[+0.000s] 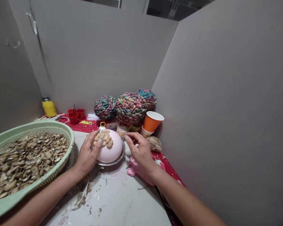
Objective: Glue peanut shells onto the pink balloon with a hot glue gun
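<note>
A pink balloon-like dome (pixel 110 149) rests in a shallow metal dish (pixel 119 158) at the middle of the table. A patch of peanut shells (pixel 104 138) is stuck on its top. My left hand (pixel 87 154) cups the dome's left side, fingers spread, with the thumb pressing on the shells. My right hand (pixel 140 149) hovers just right of the dome, fingers curled in a pinch; what they hold, if anything, I cannot make out.
A green basket (pixel 33 128) full of peanut shells sits at the left. Behind stand three painted shell-covered balls (pixel 129 105), an orange paper cup (pixel 152 121), red cups (pixel 73 117), a yellow flask (pixel 49 107), a twine ball (pixel 154 143) and a pink object (pixel 135 169). Grey partitions enclose the table.
</note>
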The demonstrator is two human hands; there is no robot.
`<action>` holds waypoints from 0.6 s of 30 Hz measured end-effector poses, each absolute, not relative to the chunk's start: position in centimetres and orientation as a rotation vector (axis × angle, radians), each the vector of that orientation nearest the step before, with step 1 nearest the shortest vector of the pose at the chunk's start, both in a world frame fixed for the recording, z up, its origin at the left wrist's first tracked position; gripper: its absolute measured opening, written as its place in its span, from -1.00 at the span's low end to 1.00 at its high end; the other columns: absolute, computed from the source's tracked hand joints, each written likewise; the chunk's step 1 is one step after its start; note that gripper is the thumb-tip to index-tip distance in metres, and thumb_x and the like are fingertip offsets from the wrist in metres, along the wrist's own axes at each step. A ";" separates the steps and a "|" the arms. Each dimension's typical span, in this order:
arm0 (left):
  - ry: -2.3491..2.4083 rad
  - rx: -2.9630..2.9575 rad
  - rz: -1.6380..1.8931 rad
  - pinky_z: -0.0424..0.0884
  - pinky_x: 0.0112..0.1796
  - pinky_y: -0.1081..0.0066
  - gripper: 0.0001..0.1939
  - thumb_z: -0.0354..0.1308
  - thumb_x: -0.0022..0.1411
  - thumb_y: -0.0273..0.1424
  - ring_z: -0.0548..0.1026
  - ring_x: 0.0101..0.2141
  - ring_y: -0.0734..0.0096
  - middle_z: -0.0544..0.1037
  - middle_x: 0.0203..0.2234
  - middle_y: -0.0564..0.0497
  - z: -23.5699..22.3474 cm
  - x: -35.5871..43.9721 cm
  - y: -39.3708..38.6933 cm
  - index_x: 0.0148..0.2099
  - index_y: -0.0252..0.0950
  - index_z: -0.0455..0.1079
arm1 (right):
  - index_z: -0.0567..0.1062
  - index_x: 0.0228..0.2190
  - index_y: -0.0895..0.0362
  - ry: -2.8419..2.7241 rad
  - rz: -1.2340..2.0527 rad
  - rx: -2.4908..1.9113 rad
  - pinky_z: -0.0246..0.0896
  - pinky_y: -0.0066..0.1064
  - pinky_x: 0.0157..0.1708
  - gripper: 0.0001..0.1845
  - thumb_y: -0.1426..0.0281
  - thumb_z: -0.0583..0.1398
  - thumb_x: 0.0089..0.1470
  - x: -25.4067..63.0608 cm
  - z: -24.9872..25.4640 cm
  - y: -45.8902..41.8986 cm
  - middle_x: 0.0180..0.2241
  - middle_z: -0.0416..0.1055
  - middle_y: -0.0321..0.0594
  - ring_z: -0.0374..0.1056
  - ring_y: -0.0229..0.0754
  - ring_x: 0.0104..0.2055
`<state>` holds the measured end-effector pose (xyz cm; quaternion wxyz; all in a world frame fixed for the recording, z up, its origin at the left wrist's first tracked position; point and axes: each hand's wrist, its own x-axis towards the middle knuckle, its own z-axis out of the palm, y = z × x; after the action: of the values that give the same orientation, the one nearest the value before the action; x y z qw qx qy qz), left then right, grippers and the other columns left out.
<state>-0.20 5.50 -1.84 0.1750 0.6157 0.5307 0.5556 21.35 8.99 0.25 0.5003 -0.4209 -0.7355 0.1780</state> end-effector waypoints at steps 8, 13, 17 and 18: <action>1.442 1.616 1.561 0.33 0.11 0.06 -0.56 0.04 0.32 -0.05 0.47 0.04 0.08 0.54 0.01 -0.15 -1.6 -0.6 5.7 0.07 -0.23 0.36 | 0.51 0.07 0.06 -1.807 0.662 -1.153 0.27 -0.02 0.13 -0.37 -0.10 0.04 0.25 21.0 -2.9 11.7 0.07 0.49 -0.03 0.37 0.07 0.15; 1.461 1.517 1.594 0.32 0.12 0.07 -0.45 0.04 0.28 0.03 0.44 0.11 0.04 0.52 0.07 -0.22 -1.6 -0.9 6.2 0.06 -0.30 0.45 | 0.50 0.08 0.10 -1.821 0.712 -1.175 0.37 0.05 0.00 -0.34 -0.10 0.01 0.27 20.6 -3.6 10.7 0.07 0.47 0.06 0.43 0.12 0.07; 1.439 1.450 1.623 0.38 0.07 0.14 -0.43 0.04 0.27 0.06 0.47 0.07 0.06 0.56 0.03 -0.23 -1.4 -1.0 6.5 -0.02 -0.34 0.49 | 0.46 0.12 0.16 -1.838 0.677 -1.196 0.43 0.03 -0.13 -0.41 0.04 -0.03 0.34 20.9 -3.4 9.3 0.11 0.43 0.15 0.47 0.13 -0.03; 1.439 1.429 1.635 0.39 0.04 0.15 -0.44 0.04 0.27 0.06 0.49 0.04 0.06 0.58 -0.01 -0.21 -1.3 -1.0 6.5 -0.04 -0.33 0.49 | 0.45 0.13 0.16 -1.850 0.662 -1.209 0.43 0.00 -0.15 -0.43 0.07 -0.04 0.36 21.1 -3.2 9.0 0.08 0.45 0.14 0.48 0.11 -0.06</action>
<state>-0.99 6.53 -1.30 0.2649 0.5290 0.5325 0.6053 21.07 8.96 -3.22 0.4051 -0.4791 -0.7331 0.2624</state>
